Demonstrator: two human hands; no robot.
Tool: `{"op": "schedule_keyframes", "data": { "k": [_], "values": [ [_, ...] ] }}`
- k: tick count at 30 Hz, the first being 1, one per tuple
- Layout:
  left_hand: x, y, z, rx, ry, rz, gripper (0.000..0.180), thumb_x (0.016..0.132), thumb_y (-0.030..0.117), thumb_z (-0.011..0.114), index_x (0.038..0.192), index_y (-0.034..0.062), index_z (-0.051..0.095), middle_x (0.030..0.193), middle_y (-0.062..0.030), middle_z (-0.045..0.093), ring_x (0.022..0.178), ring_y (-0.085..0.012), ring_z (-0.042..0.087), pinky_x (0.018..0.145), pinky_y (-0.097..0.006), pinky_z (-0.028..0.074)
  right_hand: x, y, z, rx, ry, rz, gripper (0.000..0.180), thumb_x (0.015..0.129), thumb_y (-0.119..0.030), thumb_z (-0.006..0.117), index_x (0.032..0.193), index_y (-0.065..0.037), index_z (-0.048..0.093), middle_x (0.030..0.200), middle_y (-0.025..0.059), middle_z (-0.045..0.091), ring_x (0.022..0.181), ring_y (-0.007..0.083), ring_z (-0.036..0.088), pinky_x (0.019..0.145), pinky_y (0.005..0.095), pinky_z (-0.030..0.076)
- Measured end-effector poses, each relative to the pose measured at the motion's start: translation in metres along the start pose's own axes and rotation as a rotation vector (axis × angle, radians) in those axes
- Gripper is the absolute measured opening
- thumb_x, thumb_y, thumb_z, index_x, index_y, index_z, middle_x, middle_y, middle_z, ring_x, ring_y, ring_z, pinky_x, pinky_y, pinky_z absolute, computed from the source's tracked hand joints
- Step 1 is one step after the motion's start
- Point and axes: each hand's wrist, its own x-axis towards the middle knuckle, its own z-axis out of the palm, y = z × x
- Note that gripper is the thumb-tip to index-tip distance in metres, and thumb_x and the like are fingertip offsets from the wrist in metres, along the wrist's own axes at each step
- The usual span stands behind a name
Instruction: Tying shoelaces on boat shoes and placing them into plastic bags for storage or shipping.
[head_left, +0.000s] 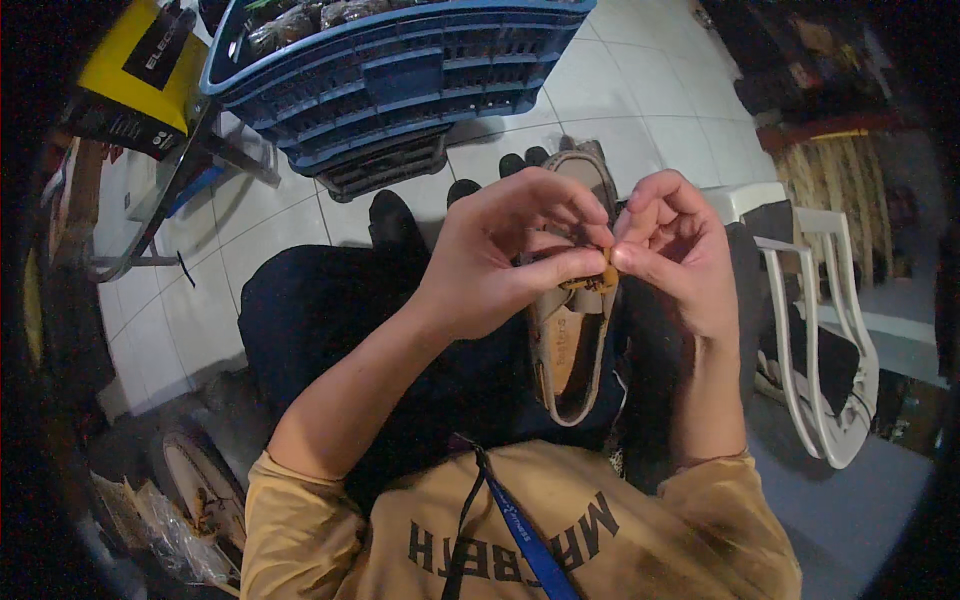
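Note:
A beige boat shoe point(560, 375) lies on my lap with its toe pointing away and its tan insole showing. Above its tongue, a short yellow-brown shoelace point(592, 284) is bunched at the fingertips of both hands. My left hand point(520, 245) pinches it between thumb and forefinger. From the other side, my right hand point(680, 245) pinches at the same spot, its thumb and forefinger almost touching the left fingertips. The fingers cover part of the lace, so its exact shape is hidden.
A blue plastic crate point(400, 85) with wrapped items stands ahead on the tiled floor point(610, 90). At the upper left, a yellow and black box point(135, 75) sits by a table edge. A white plastic chair point(830, 350) is at the right. Another beige shoe point(200, 480) lies lower left.

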Motion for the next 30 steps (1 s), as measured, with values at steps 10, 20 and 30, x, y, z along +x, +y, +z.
{"op": "schedule_keyframes", "data": {
  "k": [10,20,30],
  "values": [
    [0.003,-0.004,0.001,0.136,0.085,0.117,0.035,0.084,-0.014,0.074,0.115,-0.0027,0.062,0.107,-0.0122,0.069,0.1,-0.0171,0.07,0.086,-0.03,0.062,-0.011,0.005,0.015,-0.09,0.136,-0.085,0.043,0.086,0.009,0.076,0.127,0.005,0.064,0.109,0.0138,0.073,0.097,0.0155,0.071,0.089,0.0282,0.057],
    [0.002,0.0,-0.002,0.114,0.049,0.033,0.028,0.087,-0.007,0.075,0.114,-0.0029,0.067,0.107,-0.0088,0.069,0.099,-0.013,0.068,0.085,-0.025,0.056,-0.012,0.018,0.012,-0.009,0.086,-0.147,0.03,0.086,0.011,0.074,0.114,0.007,0.065,0.119,0.0155,0.069,0.104,0.0185,0.069,0.092,0.0305,0.058],
    [0.006,-0.003,-0.007,0.279,0.045,0.101,0.016,0.087,-0.002,0.078,0.103,-0.0025,0.074,0.107,-0.0108,0.072,0.099,-0.0171,0.07,0.088,-0.03,0.054,-0.013,0.018,0.014,-0.036,0.175,-0.105,0.033,0.085,0.01,0.077,0.116,0.006,0.065,0.108,0.0137,0.073,0.101,0.0178,0.072,0.092,0.0296,0.058]
  ]
}}
